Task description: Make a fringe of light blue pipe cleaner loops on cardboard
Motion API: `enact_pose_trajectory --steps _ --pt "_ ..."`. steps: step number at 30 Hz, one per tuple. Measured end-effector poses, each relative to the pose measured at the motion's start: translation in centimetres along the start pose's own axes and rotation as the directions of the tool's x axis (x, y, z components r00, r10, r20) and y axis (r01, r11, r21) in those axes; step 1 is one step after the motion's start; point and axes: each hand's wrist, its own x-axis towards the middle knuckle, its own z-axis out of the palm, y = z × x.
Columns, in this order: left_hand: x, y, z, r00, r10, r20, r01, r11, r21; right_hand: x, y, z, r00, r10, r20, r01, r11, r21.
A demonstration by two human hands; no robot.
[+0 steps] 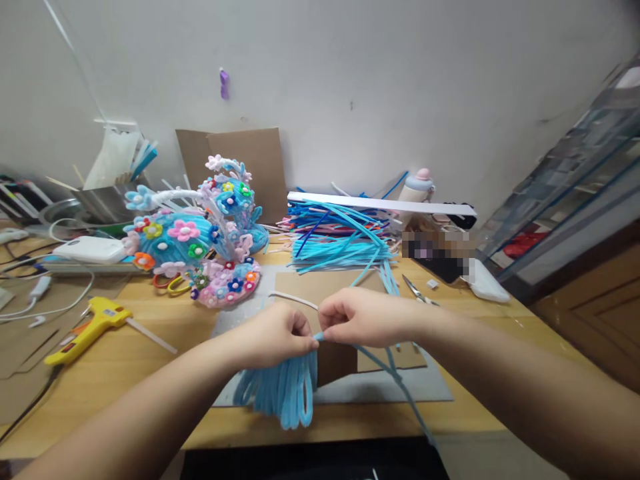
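Observation:
My left hand [280,337] is closed in a pinch on a light blue pipe cleaner. From just below it hangs a bundle of looped light blue pipe cleaners [287,393] beside a brown cardboard piece [337,363]. Close on the right, my right hand [353,317] pinches the same blue strand, with the fingertips of both hands nearly touching. Loose blue strands [395,373] trail down to the right past the table's front edge. A white pipe cleaner [295,299] lies behind the hands.
Flower-covered blue and pink pieces [185,247] stand left of centre. A yellow glue gun [95,327] lies at the left. Behind the hands is a pile of pipe cleaners [340,233]. Scissors [417,291], a phone [440,263] and a bottle [417,187] are at the right.

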Motion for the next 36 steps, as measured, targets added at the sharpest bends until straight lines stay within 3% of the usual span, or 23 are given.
enact_pose_trajectory --steps 3,6,9,13,19,23,30,32,34,36 --pt "0.0 0.1 0.0 0.995 -0.011 -0.094 0.006 0.998 -0.058 -1.5 -1.0 1.4 0.979 -0.012 -0.203 -0.026 0.983 -0.183" --pt "0.0 0.3 0.0 0.982 -0.062 -0.178 0.036 0.989 -0.144 -2.8 -1.2 3.1 0.926 -0.064 -0.372 -0.075 0.934 -0.349" --pt "0.0 0.0 -0.1 0.962 -0.151 -0.229 0.08 0.953 -0.292 -3.6 -0.4 4.7 0.87 -0.13 -0.475 -0.068 0.923 -0.378" --pt "-0.1 -0.5 -0.3 0.927 -0.223 -0.302 0.034 0.851 -0.525 -4.0 1.2 6.0 0.806 -0.149 -0.574 0.05 0.982 -0.185" --pt "-0.8 -0.3 -1.0 0.905 -0.257 -0.338 -0.116 0.616 -0.779 -3.6 2.7 7.1 0.799 0.048 -0.599 0.094 0.975 0.204" --pt "-0.9 -0.1 -1.3 0.912 -0.275 -0.304 -0.122 0.528 -0.841 -3.2 2.9 7.5 0.808 0.074 -0.584 0.121 0.95 0.287" --pt "-1.2 -0.1 -1.5 0.926 -0.247 -0.287 -0.138 0.485 -0.863 -3.0 2.7 7.1 0.839 0.097 -0.536 0.155 0.901 0.406" --pt "-1.4 -0.2 -1.7 0.942 -0.214 -0.258 -0.127 0.484 -0.866 -2.8 3.4 6.9 0.909 0.102 -0.404 0.148 0.827 0.542" --pt "-1.7 -0.3 -1.9 0.968 -0.163 -0.191 -0.089 0.488 -0.868 -2.5 4.5 6.5 0.987 0.043 -0.157 0.075 0.736 0.672" --pt "-1.7 -0.3 -1.8 0.99 -0.105 -0.094 -0.029 0.499 -0.866 -1.8 5.9 6.1 0.998 -0.047 0.037 0.01 0.739 0.673"
